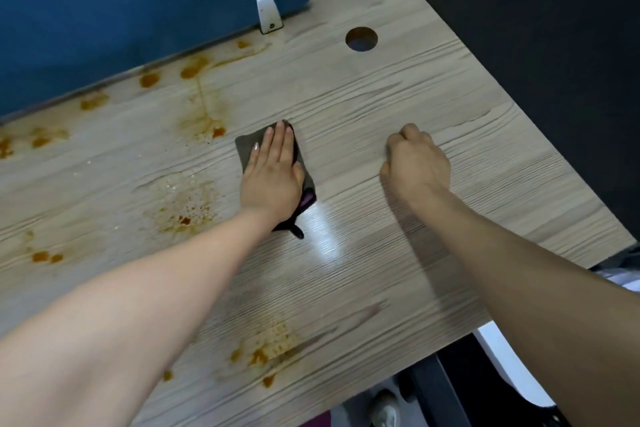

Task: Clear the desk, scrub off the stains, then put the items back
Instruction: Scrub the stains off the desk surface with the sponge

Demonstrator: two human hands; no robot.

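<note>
A light wood-grain desk (433, 107) fills the view. My left hand (273, 170) lies flat with straight fingers on a dark grey cleaning cloth (246, 146), pressing it onto the desk near the middle. My right hand (415, 159) rests on the bare wood to the right, its fingers curled into a fist with nothing in it. Orange-brown stains (194, 71) run along the back edge, with more stains (183, 208) left of the cloth and a stained patch (266, 347) near the front edge.
A blue partition panel (138, 10) stands along the back of the desk, held by a white bracket (268, 14). Two round cable holes (361, 39) open in the desk at the back right. The desk's right edge curves away; dark floor lies beyond it.
</note>
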